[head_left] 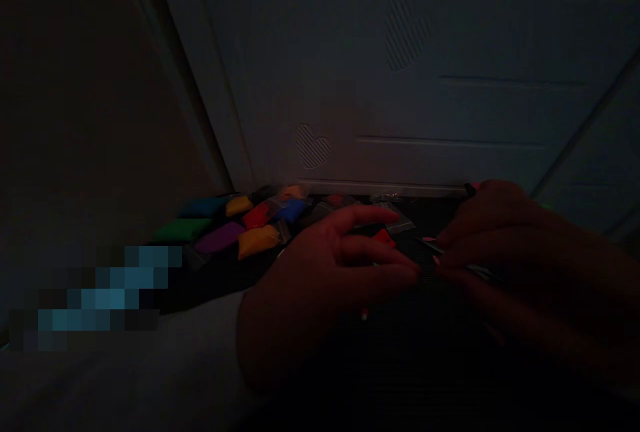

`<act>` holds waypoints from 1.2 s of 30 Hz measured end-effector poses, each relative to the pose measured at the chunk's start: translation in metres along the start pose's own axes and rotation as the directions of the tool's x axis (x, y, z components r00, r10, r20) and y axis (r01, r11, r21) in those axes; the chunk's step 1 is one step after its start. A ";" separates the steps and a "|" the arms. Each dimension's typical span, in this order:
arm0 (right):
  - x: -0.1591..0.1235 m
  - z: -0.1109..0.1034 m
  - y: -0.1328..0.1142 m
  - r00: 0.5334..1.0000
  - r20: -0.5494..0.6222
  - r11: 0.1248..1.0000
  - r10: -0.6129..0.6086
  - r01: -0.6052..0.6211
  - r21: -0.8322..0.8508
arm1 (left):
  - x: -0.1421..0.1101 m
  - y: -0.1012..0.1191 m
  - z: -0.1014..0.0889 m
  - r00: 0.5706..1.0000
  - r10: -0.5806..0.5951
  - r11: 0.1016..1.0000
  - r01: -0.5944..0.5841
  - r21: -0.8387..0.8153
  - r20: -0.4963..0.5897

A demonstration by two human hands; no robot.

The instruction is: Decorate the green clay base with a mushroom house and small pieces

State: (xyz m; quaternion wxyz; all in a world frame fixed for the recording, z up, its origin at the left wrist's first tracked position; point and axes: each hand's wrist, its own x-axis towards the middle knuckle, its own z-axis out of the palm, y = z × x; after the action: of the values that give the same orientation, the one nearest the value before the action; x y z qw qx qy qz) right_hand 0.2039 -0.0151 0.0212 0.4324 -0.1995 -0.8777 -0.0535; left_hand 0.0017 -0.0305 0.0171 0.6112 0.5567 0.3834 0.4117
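The scene is very dark. My right hand [493, 249] is closed around a thin pointed tool [426, 244], greyish and metallic-looking. Its exact kind is hard to make out, and most of it is hidden by the fingers. A tiny pink bit shows beside the tip. My left hand [325, 265] hovers just left of it, fingers stretched and apart, holding nothing that I can see. Behind its fingers lies a small red piece [384, 239]. Below them, a tiny red-and-white piece [365, 315] rests on the dark surface [395, 359].
Small bags of coloured modelling clay lie at the back left: green [183, 229], purple [219, 238], yellow [257, 241], red [257, 216] and blue [291, 209]. A clear zip bag [400, 220] lies beyond my left hand. A pale panel with hearts [400, 105] rises behind.
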 end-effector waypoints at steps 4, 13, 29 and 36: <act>0.001 -0.001 0.002 0.999 0.026 1.000 -0.029 0.030 -0.003 | 0.000 0.000 0.001 1.000 -0.013 1.000 0.013 -0.003 -0.001; 0.002 -0.001 -0.001 0.999 0.018 0.995 -0.043 0.044 -0.086 | -0.001 0.012 0.006 0.997 -0.081 0.997 0.081 -0.006 -0.011; 0.003 -0.003 0.001 0.998 0.053 0.999 -0.042 0.043 -0.021 | -0.001 -0.001 0.002 1.000 -0.003 1.000 0.002 0.027 0.025; 0.004 -0.001 0.000 0.998 0.041 0.998 -0.051 0.052 -0.022 | -0.003 -0.001 0.002 0.999 0.028 0.997 -0.031 0.068 0.046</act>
State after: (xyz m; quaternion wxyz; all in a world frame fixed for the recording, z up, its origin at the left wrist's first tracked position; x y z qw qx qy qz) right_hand 0.2025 -0.0147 0.0246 0.4109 -0.1828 -0.8904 -0.0707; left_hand 0.0028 -0.0338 0.0162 0.5940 0.5920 0.3754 0.3948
